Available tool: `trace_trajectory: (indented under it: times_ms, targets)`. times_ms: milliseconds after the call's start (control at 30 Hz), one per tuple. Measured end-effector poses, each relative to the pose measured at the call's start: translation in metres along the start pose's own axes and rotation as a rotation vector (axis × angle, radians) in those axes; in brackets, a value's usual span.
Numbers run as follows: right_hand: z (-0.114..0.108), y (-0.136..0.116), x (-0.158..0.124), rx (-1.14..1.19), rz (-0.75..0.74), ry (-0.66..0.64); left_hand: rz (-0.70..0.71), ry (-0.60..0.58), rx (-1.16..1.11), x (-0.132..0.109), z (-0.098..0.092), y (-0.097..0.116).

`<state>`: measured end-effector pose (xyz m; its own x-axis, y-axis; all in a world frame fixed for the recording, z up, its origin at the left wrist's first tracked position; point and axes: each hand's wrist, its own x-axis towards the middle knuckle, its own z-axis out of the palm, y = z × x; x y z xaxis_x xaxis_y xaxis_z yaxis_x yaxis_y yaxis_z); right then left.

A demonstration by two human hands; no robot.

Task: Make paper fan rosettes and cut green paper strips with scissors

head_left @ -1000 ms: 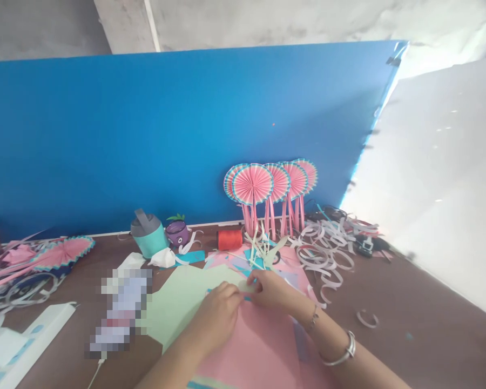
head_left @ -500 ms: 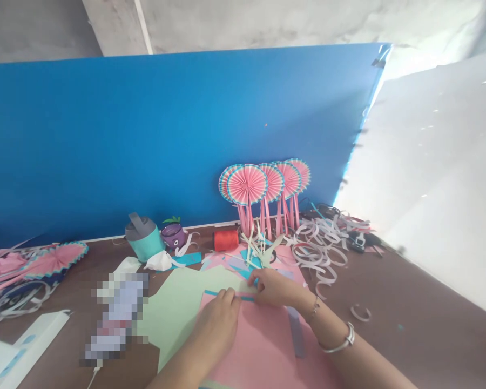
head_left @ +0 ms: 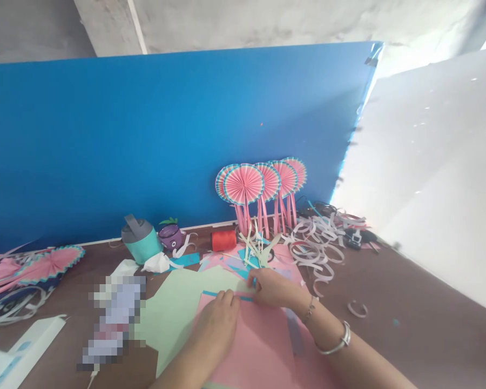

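Note:
A sheet of pink paper (head_left: 263,337) with a blue strip (head_left: 209,293) along its far edge lies in front of me, over pale green paper (head_left: 172,302). My left hand (head_left: 218,324) presses on the sheet near that edge, its fingers curled and close together. At the right part of the same edge, my right hand (head_left: 273,289) is closed, with thumb and forefinger bent together on the paper; the fingertips are partly hidden. Just beyond the hands lie pale green paper strips (head_left: 259,249) and blue scraps.
Pink pleated paper fans (head_left: 244,184) lean on the blue partition (head_left: 146,135). A red thread spool (head_left: 223,240), purple cup (head_left: 171,237) and teal container (head_left: 142,243) stand at the back. Curled white strips (head_left: 311,251) cover the right rear; a blurred-out object (head_left: 115,321) lies left.
The view has shifted slightly. Both hands stay at the paper's far edge with almost no visible movement.

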<state>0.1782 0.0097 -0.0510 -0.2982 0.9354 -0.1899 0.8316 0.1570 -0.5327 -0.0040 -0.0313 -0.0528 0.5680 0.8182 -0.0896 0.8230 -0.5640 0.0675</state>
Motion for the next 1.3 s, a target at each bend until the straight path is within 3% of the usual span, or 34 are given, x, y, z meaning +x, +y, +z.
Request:
trace_trajectory:
  times_ms: [167, 300, 367, 467, 600, 733, 900, 1167, 1300]
  targets:
    - [-0.002, 0.003, -0.001, -0.002, 0.036, -0.003, 0.01, -0.007, -0.022, -0.001, -0.001, 0.001]
    - [-0.009, 0.007, 0.003, 0.213, 0.029, -0.046, 0.027, -0.022, -0.001, -0.001, 0.005, 0.0]
    - [-0.013, 0.01, 0.007, 0.294, 0.044, 0.141, 0.003, 0.001, -0.004, 0.0, 0.008, -0.002]
    - [-0.019, 0.019, 0.013, 0.276, 0.122, 0.544, -0.075, 0.035, -0.032, 0.0, 0.01, -0.006]
    - [-0.023, 0.04, 0.017, 0.139, 0.248, 0.769, -0.098, 0.093, -0.063, -0.002, 0.012, -0.011]
    - [-0.019, 0.06, 0.023, -0.015, 0.245, 0.827, -0.061, 0.169, -0.032, -0.003, 0.014, -0.012]
    - [-0.011, 0.069, 0.034, -0.13, 0.005, 0.86, -0.018, 0.193, -0.069, -0.003, 0.017, -0.013]
    - [-0.003, 0.069, 0.041, -0.109, -0.013, 0.73, -0.029, 0.245, -0.094, 0.0, 0.024, -0.015]
    - [-0.008, 0.066, 0.038, 0.024, -0.076, 0.902, -0.05, 0.262, -0.062, 0.0, 0.018, -0.011]
